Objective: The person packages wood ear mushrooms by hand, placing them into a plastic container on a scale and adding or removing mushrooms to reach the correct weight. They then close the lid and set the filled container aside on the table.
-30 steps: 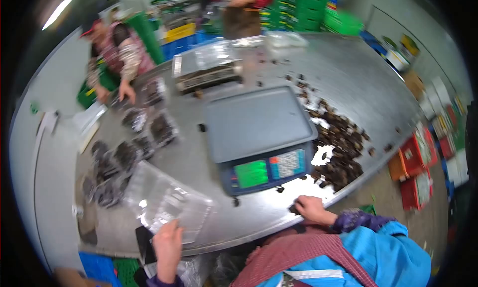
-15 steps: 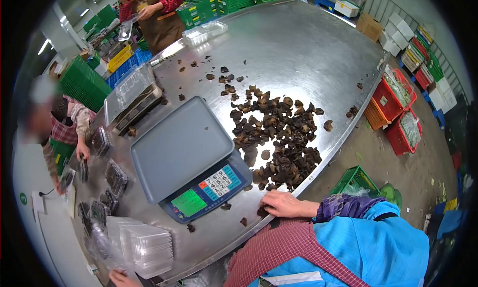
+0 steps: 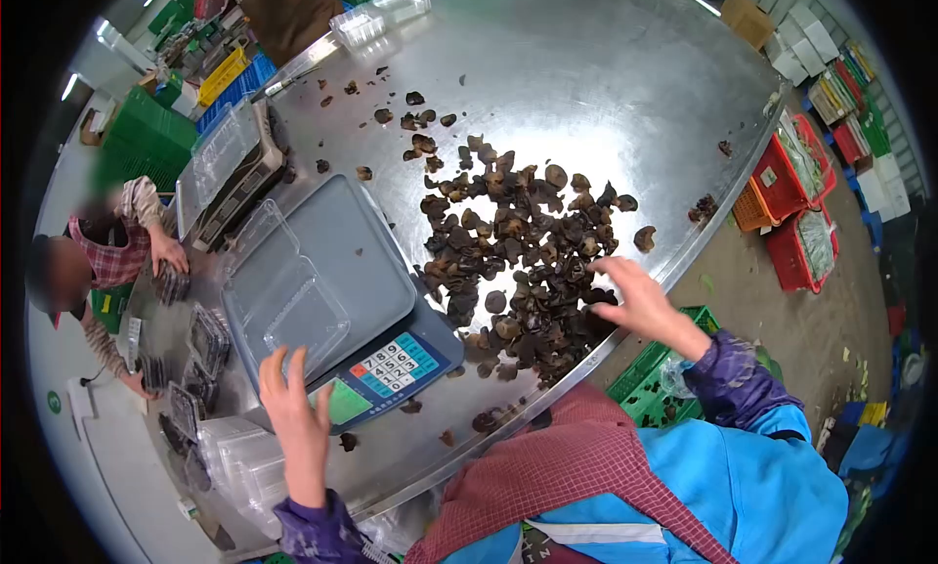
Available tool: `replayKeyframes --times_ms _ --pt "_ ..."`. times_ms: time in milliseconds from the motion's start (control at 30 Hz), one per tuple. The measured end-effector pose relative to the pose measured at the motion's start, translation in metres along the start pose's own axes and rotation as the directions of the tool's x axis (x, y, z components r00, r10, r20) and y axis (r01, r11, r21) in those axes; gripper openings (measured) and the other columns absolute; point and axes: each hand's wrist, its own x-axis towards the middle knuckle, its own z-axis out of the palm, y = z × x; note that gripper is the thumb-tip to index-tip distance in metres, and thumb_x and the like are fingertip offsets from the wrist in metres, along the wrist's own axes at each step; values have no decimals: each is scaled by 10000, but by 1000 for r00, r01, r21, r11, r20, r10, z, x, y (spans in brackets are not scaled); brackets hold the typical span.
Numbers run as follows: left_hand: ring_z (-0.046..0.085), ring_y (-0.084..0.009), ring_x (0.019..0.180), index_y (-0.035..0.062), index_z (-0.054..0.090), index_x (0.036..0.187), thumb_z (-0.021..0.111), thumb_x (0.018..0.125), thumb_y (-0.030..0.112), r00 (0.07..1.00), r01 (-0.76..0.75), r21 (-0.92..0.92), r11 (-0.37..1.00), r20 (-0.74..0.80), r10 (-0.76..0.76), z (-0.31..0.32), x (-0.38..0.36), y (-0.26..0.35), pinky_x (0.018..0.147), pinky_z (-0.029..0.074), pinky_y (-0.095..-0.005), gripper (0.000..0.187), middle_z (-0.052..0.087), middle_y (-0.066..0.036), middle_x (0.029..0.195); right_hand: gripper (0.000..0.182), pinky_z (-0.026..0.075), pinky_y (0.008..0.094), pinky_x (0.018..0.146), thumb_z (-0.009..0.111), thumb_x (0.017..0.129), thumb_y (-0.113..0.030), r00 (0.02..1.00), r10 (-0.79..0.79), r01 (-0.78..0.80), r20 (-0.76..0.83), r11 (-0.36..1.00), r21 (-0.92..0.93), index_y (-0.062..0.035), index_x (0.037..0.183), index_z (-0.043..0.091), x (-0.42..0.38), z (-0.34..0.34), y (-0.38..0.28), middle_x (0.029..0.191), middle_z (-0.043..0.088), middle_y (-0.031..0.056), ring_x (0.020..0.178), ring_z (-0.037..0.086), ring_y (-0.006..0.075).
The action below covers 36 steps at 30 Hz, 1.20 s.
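Note:
A clear plastic clamshell box [image 3: 308, 315] lies with its lid folded back on the grey pan [image 3: 366, 261] of a digital scale [image 3: 396, 373]. My left hand [image 3: 293, 412] is just in front of the box, raised at the scale's near left corner, fingers apart and holding nothing. To the right of the scale spreads a loose pile of dark brown wood ear mushrooms [image 3: 532, 241]. At the pile's right edge is my right hand [image 3: 640, 305], thumb and fingers parted around some mushroom pieces.
Nested clear boxes [image 3: 239, 461] stand at the table's near left, beside filled boxes [image 3: 205, 344]. A co-worker's hand [image 3: 168, 251] holds filled boxes across the table. Another scale [image 3: 230, 183] stands behind. A green crate [image 3: 650, 383] sits below the table's edge.
A clear box now lies opened on the previously bare scale pan. My left hand has come up from the nested boxes to the scale. My right hand has moved from the table edge to the pile.

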Motion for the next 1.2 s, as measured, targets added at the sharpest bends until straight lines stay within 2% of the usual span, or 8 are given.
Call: replayKeyframes --times_ms 33,167,300,533,633,833,1033,1200 --pt "552 -334 968 -4 554 1102 707 708 34 981 -124 104 987 -137 137 2 2 20 840 444 -355 424 568 -171 1072 595 460 413 857 736 679 -201 999 40 -39 3 993 -111 -77 1201 479 -3 -8 14 1138 539 128 989 559 328" --pt "427 -404 1199 1 359 1349 786 646 105 911 9 -513 858 359 205 78 -17 89 999 374 -419 829 384 -255 1349 984 487 452 844 800 602 -334 909 259 -159 328 940 -302 -50 1383 272 -8 -7 25 1239 457 229 1057 542 387" --pt "331 -464 1244 50 160 1441 829 572 83 848 147 -476 867 512 138 148 -7 141 1022 352 -451 1097 165 -304 1438 1159 493 447 854 825 574 -300 872 297 -203 388 943 -265 -59 1443 97 -7 21 -10 1317 360 262 1065 529 430" --pt "378 -453 1169 128 230 1420 716 566 -81 883 161 -604 780 441 159 186 32 171 971 392 -461 1005 286 -230 1332 959 456 419 926 716 603 -37 947 107 -180 304 958 223 -60 1411 199 11 72 -30 1286 398 229 1119 505 376" --pt "434 -394 1144 122 297 1365 662 589 -87 894 267 -817 510 408 184 183 31 158 970 402 -416 883 374 -199 1251 775 412 364 960 675 612 -25 975 50 -143 215 887 440 -47 1319 360 18 69 -35 1186 499 194 1125 506 331" --pt "474 -289 1126 79 373 1295 687 612 -46 965 159 -880 448 234 116 112 43 128 962 401 -346 763 451 -136 1189 746 399 350 975 667 627 -15 989 -60 -6 136 900 436 -46 1311 373 42 38 -104 1194 495 161 1147 499 289" --pt "489 -338 1097 70 401 1276 654 610 -60 996 -20 -782 622 -70 -56 11 56 38 949 416 -375 723 463 -164 1144 721 397 364 987 656 637 -13 878 -476 406 46 793 455 -38 1304 386 116 27 -225 1226 477 173 1179 480 318" --pt "472 -240 1167 61 372 1312 692 617 -37 963 119 -773 623 -64 -264 4 50 -44 994 399 -336 771 467 -129 1223 707 420 417 965 650 661 14 756 -646 525 110 697 489 -56 1304 366 182 87 -281 1245 448 196 1144 474 382"
